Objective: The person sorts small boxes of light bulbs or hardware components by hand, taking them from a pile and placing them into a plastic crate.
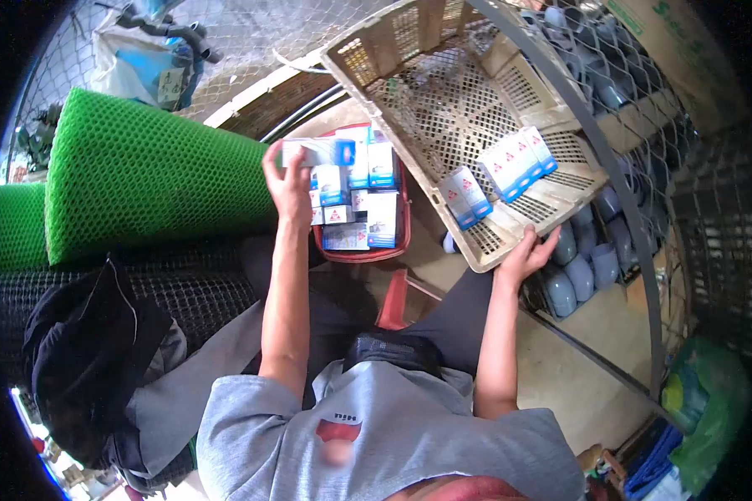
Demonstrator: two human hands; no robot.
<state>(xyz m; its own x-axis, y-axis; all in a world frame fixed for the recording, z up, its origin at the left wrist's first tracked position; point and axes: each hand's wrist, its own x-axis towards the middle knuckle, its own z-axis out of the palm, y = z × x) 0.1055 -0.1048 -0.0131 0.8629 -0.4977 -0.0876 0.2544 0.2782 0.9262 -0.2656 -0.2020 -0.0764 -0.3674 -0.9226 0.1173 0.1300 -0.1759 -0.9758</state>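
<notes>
Above the left edge of a red-rimmed container [406, 219], my left hand [287, 177] grips a small white and blue box [319, 152]. Several similar boxes [382, 219] lie inside that container. My right hand [528, 255] is closed on the near rim of a beige plastic crate [486, 257], which sits tilted at the right. Inside the crate, a row of white and blue boxes with red marks [516, 164] stands along its near side, and a smaller group [464, 198] is to the left of it.
Rolls of green mesh [159, 179] lie at the left, above a black jacket [92, 359]. Wire netting [251, 42] runs across the top. Grey pipe fittings [581, 275] are stacked right of the crate. A red object [394, 301] is between my legs.
</notes>
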